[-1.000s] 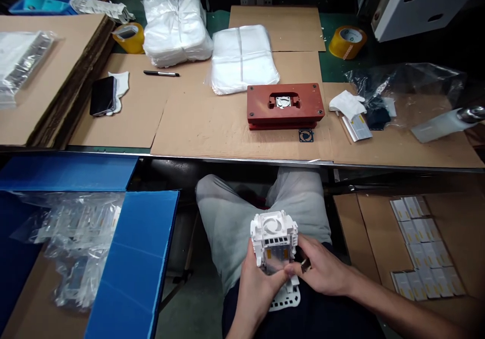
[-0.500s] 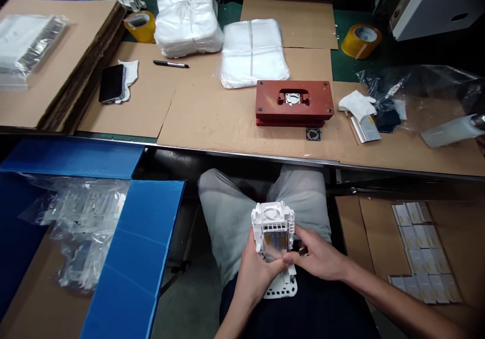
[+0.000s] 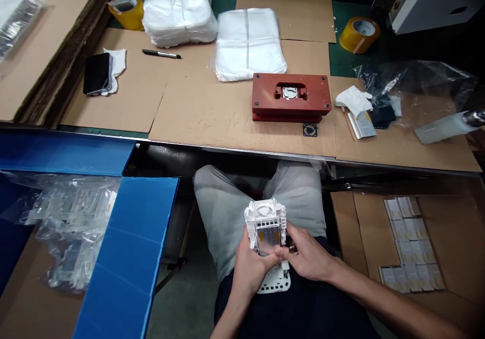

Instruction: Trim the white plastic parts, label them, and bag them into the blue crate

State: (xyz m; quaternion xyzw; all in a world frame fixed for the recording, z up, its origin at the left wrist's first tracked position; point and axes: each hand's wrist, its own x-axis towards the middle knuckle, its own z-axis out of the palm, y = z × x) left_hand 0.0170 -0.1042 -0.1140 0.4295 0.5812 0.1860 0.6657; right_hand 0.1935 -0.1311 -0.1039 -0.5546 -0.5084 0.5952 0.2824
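Note:
Over my lap I hold a white plastic housing (image 3: 265,221) with a round opening on top and a yellowish panel on its front. My left hand (image 3: 250,265) wraps its lower left side, thumb pressed across the front. My right hand (image 3: 305,253) grips its right side, fingers pinched at the lower edge. A flat white perforated plastic plate (image 3: 275,282) lies on my lap under both hands. On the table ahead sits a red metal fixture (image 3: 291,96) with a small white part in its recess.
A blue corrugated bin (image 3: 125,258) with bagged clear parts stands at my left. Small flat packs (image 3: 409,243) lie in rows on cardboard at my right. The table carries white bag stacks (image 3: 248,43), two yellow tape rolls (image 3: 358,33), a pen, a phone (image 3: 97,74) and a black square piece (image 3: 309,130).
Both hands keep their grip on the white housing, drawn slightly left and toward my body. The view has tilted a little, so the table items sit higher in frame.

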